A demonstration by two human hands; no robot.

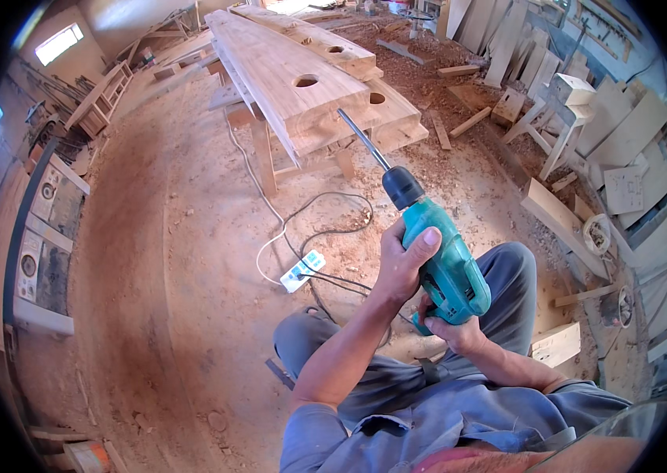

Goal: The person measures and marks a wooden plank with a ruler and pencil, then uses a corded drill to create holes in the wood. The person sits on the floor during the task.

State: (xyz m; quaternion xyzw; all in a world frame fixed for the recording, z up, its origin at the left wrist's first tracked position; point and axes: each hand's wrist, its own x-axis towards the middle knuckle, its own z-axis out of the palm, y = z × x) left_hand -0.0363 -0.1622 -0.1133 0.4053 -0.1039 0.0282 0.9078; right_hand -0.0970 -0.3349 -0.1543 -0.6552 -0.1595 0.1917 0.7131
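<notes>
A teal power drill point(447, 260) with a black chuck is held in both my hands, pointing up and away from me. My left hand point(403, 264) wraps around the front of its body, thumb on top. Around the handle at the rear closes my right hand point(459, 333); its fingers are partly hidden. The long metal bit point(363, 138) reaches the end face of a thick wooden plank point(310, 106); whether its tip is inside the wood I cannot tell. That plank has a round hole near its end and lies with other holed planks point(396, 118) on wooden supports.
A white power strip point(302, 271) with tangled cords lies on the dusty floor left of my knees. Wood offcuts point(566, 221) and a sawhorse point(558, 118) stand to the right. Boards lean on the right wall. Wooden frames point(101, 98) stand along the left.
</notes>
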